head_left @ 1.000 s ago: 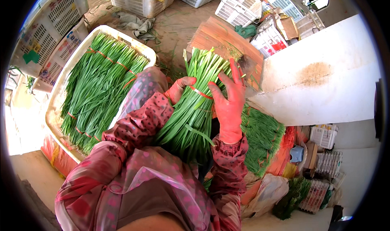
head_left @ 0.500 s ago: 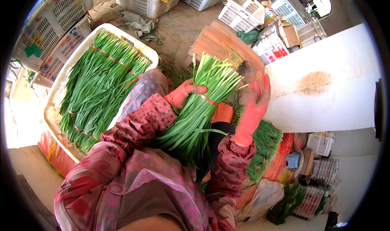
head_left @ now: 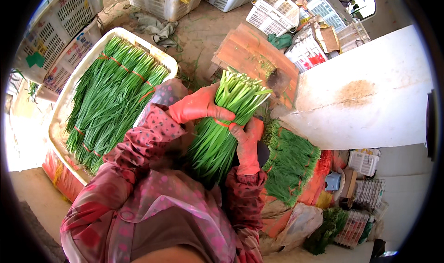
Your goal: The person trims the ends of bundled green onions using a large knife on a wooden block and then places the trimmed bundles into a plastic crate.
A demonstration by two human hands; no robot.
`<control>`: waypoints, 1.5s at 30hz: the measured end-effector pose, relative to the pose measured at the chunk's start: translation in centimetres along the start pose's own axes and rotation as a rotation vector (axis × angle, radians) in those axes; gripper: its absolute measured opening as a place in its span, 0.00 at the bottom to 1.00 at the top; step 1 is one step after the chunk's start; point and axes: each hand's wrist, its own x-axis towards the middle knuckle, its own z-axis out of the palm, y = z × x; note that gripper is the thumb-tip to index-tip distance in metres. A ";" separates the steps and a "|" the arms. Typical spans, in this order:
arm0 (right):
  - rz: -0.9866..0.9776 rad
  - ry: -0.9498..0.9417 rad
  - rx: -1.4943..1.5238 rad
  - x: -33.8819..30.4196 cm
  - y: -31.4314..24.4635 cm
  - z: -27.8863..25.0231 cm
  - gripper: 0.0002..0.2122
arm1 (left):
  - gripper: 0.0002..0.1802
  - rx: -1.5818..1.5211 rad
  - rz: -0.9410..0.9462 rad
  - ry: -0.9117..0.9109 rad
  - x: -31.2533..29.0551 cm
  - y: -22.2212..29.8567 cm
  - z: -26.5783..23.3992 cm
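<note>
A thick bundle of garlic chives (head_left: 213,145) stands tilted in front of me, its pale cut ends up and its green leaves hanging toward my lap. A red band circles it below the cut ends. My left hand (head_left: 200,107), in a red rubber glove, wraps the bundle from the left, thumb across the front just above the band. From the right, my gloved right hand (head_left: 249,145) closes on it at the band, thumb in front, other fingers partly hidden behind. At my left, a cream plastic crate (head_left: 172,65) holds several banded bundles of chives (head_left: 104,106) lying flat.
Beyond the bundle a wooden board (head_left: 252,52) lies on the floor. A white panel (head_left: 360,108) rises at the right. More chives (head_left: 292,166) lie on red sheeting at my right. White crates (head_left: 273,15) stand at the back, and others (head_left: 62,32) are stacked far left.
My right hand has come down and left from beside the bundle onto its band. My left hand has shifted its grip, with its thumb across the front, and the bundle is more upright.
</note>
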 end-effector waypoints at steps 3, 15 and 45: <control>0.062 -0.046 -0.043 0.0 -0.7 0.4 0.29 | 0.47 -0.437 0.054 0.000 -0.3 -2.0 1.0; -0.280 0.317 -0.593 0.8 -7.0 -0.8 0.26 | 0.40 -0.594 0.049 0.110 -1.1 -2.4 1.7; -0.075 0.360 -0.372 1.1 -4.3 1.0 0.06 | 0.53 -0.184 0.084 0.335 0.0 -4.7 3.3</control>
